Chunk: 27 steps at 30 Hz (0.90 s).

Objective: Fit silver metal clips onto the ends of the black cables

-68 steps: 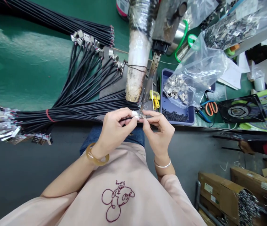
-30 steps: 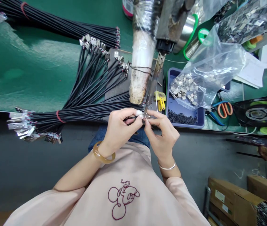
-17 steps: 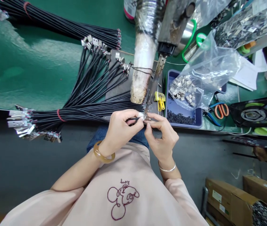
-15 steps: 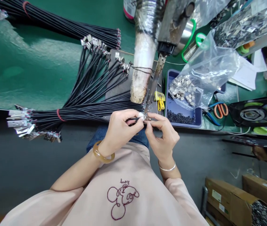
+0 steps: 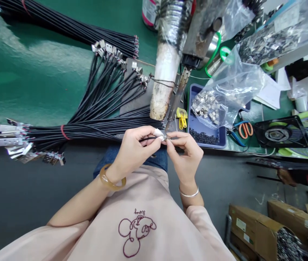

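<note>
The cable [image 5: 148, 138] in hand lies nearly crosswise, its long axis running left to right along the bench's near edge, its end pointing right. There, just below the tip of the iron [image 5: 179, 85], a small metal connector [image 5: 165, 137] sits between the fingertips, too covered for me to make out its shape.

The left hand [image 5: 136, 145] comes in palm down, thumb and forefinger pinched tight on the cable, a white wrap [image 5: 158, 132] at a fingertip. The right hand [image 5: 185, 150] faces it, thumb and forefinger nearly together on the connector, the other fingers curled under. The bundle [image 5: 96, 132] lies left of the hands, and the tray [image 5: 222, 143] to the right.

Half a second ago more bright metal showed; since then, the right fingertips have closed in against the left ones.
</note>
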Tool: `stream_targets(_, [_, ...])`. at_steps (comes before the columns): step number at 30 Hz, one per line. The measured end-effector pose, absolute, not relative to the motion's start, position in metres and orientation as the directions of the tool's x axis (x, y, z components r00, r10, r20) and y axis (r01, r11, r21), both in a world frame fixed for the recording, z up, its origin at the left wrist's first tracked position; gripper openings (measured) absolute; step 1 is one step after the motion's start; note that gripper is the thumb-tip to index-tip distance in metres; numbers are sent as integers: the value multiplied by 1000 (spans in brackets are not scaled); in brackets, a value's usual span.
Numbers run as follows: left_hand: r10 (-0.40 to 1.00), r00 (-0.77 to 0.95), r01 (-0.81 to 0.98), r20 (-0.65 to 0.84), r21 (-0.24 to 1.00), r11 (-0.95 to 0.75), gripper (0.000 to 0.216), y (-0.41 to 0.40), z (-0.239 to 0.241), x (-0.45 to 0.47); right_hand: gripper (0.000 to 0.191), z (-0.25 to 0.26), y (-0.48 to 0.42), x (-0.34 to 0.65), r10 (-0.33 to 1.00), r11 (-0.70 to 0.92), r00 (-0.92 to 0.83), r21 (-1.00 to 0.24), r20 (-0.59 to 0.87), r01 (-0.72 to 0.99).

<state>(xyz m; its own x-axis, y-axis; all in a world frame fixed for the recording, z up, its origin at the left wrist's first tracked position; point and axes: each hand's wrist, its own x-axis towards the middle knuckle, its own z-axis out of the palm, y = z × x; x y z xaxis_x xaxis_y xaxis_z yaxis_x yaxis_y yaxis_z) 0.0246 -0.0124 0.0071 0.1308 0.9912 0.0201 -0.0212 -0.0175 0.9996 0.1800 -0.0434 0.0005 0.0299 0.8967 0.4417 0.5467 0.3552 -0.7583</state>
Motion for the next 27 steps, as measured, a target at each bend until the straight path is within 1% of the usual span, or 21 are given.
stream_targets(3, [997, 79, 7, 17, 1000, -18, 7, -13, 4, 29, 13, -1, -39, 180, 840, 442, -20, -661, 542, 606])
stream_targets(6, [999, 49, 28, 23, 999, -24, 6, -13, 3, 32, 14, -3, -35, 178, 802, 479, -49, -592, 595, 649])
stream_targets(10, [998, 19, 51, 66, 996, -67, 6, -11, 5, 32, 15, -2, -32, 176, 783, 479, -43, -559, 620, 677])
stream_targets(13, [995, 31, 59, 91, 994, -92, 7, -11, 5, 32, 17, -2, -33, 176, 773, 495, -62, -538, 632, 682])
stream_targets(19, [996, 89, 89, 15, 996, -23, 8, -14, -2, 30, 18, -5, -39, 180, 774, 507, -122, -492, 621, 708])
stream_targets(21, [995, 102, 111, 16, 993, -27, 9, -15, -3, 30, 17, -5, -40, 181, 776, 511, -124, -503, 618, 697])
stream_targets(23, [992, 119, 128, 34, 991, -49, 9, -16, -3, 29, 15, -5, -41, 182, 792, 498, -93, -550, 604, 670])
stream_targets(25, [986, 140, 152, 88, 982, -109, 8, -17, -3, 28, 12, -4, -42, 183, 832, 436, -12, -640, 555, 633])
stream_targets(27, [966, 167, 201, 195, 953, -227, 9, -18, -3, 28, 7, -3, -41, 185, 888, 327, 75, -738, 454, 590])
